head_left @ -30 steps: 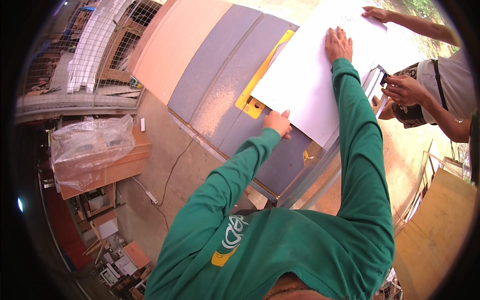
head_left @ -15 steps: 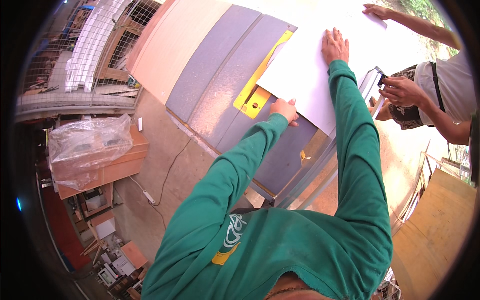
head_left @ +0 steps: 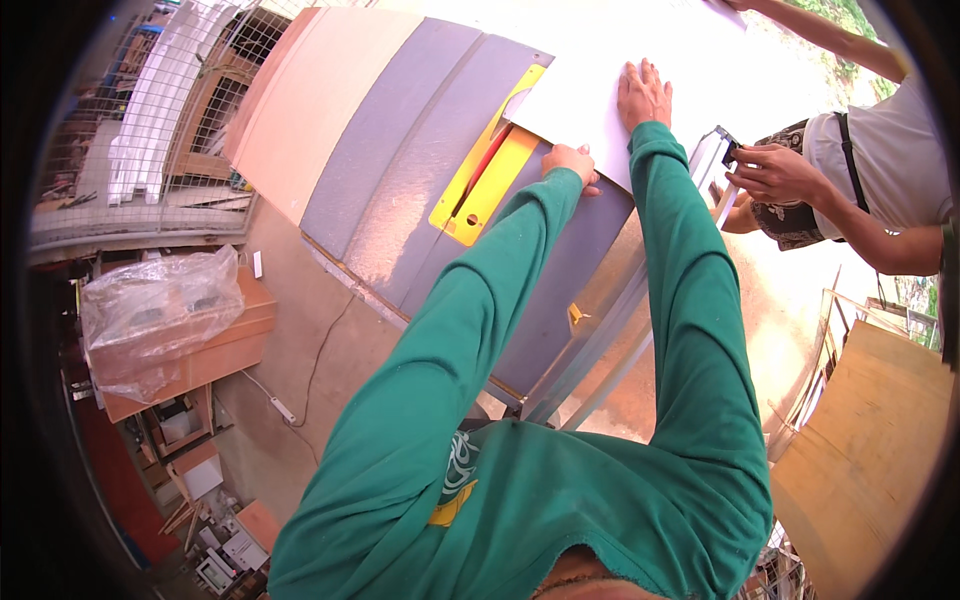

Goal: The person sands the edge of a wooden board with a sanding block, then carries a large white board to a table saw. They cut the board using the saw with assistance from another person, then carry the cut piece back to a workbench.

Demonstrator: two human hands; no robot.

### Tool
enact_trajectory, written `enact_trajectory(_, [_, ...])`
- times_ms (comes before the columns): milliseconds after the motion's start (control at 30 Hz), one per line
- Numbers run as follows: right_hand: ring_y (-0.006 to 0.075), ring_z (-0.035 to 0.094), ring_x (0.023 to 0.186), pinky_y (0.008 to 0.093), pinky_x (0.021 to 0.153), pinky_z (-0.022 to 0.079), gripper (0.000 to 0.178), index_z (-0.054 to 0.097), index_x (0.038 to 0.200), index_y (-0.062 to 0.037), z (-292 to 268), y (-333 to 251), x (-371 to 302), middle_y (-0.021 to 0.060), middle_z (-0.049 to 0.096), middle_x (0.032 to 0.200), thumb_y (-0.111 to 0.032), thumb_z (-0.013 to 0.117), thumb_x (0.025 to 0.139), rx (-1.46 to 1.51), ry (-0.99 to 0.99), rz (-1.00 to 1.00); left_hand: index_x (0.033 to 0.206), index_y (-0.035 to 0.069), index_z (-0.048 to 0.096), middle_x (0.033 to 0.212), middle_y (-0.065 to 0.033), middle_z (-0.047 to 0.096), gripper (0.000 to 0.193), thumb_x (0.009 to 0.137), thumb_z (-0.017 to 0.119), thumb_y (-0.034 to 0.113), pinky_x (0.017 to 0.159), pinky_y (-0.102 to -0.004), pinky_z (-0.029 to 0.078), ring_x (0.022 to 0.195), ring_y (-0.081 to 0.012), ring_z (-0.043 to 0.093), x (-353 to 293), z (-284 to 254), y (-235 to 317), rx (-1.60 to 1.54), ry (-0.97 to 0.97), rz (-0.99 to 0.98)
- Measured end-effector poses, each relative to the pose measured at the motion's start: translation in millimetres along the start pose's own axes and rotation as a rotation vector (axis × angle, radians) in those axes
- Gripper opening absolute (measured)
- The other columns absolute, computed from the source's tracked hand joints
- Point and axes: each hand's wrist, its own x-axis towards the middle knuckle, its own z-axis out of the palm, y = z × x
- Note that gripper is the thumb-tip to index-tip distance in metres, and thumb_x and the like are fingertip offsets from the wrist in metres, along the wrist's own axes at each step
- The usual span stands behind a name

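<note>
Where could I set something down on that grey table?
The grey table has a dusty bare patch between the pale wood panel and the yellow plate, and another between the left sleeve and the metal rail. It is crowded around the white sheet: right hand on it, left hand at its edge.

The far part of the white sheet [head_left: 585, 115] melts into glare, so its outline there is lost; the sheet also covers part of the yellow plate [head_left: 503, 170]; the left hand [head_left: 572, 164] hides some of its own fingers, and perhaps they grip the sheet's edge, though the view is poor; the top border cuts a co-worker's far hand [head_left: 738, 4]; the lower-left clutter [head_left: 238, 548] is too small to sort.
</note>
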Motion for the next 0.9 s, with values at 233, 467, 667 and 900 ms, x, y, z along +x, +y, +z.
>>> enact_trajectory(233, [0.0294,0.037,0.138,0.0505,0.113,0.029,0.041,0.056,0.134,-0.0153,-37,1,-15,0.0170,0.041,0.147,-0.026,0.051,0.095,0.189,-0.165,0.174,0.098,-0.011,0.064,0.075,-0.0161,0.069,0.036,0.098,0.054,0.024,0.046,-0.0330,0.060,0.055,-0.0233,0.068,24,27,31,-0.004,0.012,0.027])
enact_trajectory(467, [0.0398,0.025,0.143,0.0652,0.111,0.015,0.054,0.050,0.137,-0.0108,-126,-5,-153,0.0240,0.030,0.151,-0.033,0.061,0.088,0.144,0.101,0.230,0.099,-0.013,0.060,0.081,-0.0212,0.069,0.039,0.097,0.055,0.025,0.055,-0.0390,0.063,0.060,-0.0268,0.070,32,36,42,-0.177,-0.031,-0.039])
enact_trajectory(667, [0.0452,0.034,0.135,0.0533,0.110,0.031,0.072,0.024,0.147,-0.0005,-133,-14,-199,0.0307,0.022,0.150,-0.018,0.061,0.088,0.310,0.121,0.498,0.110,-0.013,0.058,0.092,-0.0222,0.068,0.042,0.089,0.068,0.022,0.058,-0.0393,0.063,0.067,-0.0285,0.071,38,54,30,-0.295,0.019,0.016])
enact_trajectory(900, [0.0460,0.039,0.131,0.0459,0.107,0.038,0.064,0.024,0.146,0.0016,-128,-7,-198,0.0305,0.027,0.148,-0.007,0.053,0.090,0.539,0.183,0.471,0.129,-0.013,0.046,0.131,-0.0285,0.049,0.060,0.089,0.069,0.025,0.090,-0.0527,0.054,0.115,-0.0377,0.056,29,78,44,-0.421,-0.054,-0.011])
